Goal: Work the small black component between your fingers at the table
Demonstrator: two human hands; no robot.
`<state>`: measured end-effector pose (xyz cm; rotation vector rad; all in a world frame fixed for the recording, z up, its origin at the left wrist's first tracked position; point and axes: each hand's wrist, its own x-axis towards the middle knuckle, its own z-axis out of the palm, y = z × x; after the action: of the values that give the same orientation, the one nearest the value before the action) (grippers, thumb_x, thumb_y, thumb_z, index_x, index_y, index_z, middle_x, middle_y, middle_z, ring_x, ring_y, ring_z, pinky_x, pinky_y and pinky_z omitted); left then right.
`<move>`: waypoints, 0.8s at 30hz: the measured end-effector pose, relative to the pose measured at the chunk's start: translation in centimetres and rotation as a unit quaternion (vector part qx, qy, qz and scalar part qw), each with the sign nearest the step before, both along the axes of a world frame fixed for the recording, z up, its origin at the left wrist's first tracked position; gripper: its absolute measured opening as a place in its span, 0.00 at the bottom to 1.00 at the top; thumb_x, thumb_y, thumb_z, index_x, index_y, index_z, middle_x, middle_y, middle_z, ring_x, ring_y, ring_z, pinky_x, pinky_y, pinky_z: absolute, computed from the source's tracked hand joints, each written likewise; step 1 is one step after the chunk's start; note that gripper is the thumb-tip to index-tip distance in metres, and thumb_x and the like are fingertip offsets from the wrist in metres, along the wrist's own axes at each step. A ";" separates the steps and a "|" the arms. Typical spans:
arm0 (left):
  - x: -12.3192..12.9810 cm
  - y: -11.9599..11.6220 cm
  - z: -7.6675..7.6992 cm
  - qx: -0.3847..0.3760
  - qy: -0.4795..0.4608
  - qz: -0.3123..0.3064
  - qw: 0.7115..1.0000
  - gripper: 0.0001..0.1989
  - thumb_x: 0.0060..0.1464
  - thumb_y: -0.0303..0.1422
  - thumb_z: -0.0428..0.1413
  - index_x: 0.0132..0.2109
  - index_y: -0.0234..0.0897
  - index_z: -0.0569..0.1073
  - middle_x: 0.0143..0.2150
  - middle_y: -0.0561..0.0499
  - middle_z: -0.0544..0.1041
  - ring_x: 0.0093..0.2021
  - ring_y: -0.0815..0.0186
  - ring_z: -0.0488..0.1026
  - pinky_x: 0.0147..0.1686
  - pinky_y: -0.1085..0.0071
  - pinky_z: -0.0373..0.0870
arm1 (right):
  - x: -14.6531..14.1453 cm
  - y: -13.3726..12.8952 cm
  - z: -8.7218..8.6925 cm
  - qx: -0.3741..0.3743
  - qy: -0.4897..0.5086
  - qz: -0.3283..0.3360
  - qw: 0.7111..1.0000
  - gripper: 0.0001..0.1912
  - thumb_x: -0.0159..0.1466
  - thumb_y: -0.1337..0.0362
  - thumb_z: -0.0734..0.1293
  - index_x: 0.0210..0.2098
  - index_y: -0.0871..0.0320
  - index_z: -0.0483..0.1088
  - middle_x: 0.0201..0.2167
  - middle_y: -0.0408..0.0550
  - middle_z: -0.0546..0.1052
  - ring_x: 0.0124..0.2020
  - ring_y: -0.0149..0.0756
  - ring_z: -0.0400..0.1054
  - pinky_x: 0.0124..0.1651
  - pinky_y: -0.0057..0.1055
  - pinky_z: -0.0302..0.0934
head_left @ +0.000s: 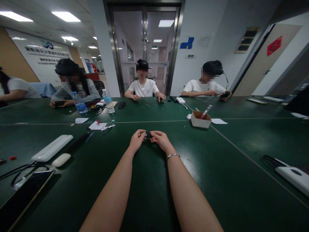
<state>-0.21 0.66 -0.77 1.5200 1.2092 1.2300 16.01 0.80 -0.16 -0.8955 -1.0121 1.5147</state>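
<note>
Over the dark green table (149, 180), both my arms reach forward and the hands meet near the middle. A small black object (149, 135) sits between them, too small for me to tell its kind. My left hand (137, 140) is closed, its fingertips at the object's left end, where a pale bit shows. From the other side my right hand (161, 140) pinches the black body between thumb and fingers. A silver bangle (173, 156) circles my right wrist.
To the left lie a phone (26, 196), a white power bank (52, 148) and a white earbud case (61, 160). Ahead stand a small box (201, 121), paper scraps (98, 125) and water bottles (108, 101). Several people sit opposite. A white device (293, 177) lies right.
</note>
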 end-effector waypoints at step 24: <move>0.2 -0.2 0.5 0.004 -0.001 0.022 1.000 0.14 0.51 0.39 0.53 0.42 0.36 0.72 0.30 0.50 0.73 0.28 0.69 0.68 0.27 0.74 0.63 | 0.0 0.0 0.0 0.000 -0.002 -0.001 1.000 0.11 0.52 0.65 0.73 0.34 0.64 0.74 0.23 0.49 0.76 0.23 0.28 0.70 0.26 0.24 0.67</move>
<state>-0.04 0.41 -0.30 1.5049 1.2441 1.2654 15.97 0.84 -0.16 -0.8997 -1.0133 1.5121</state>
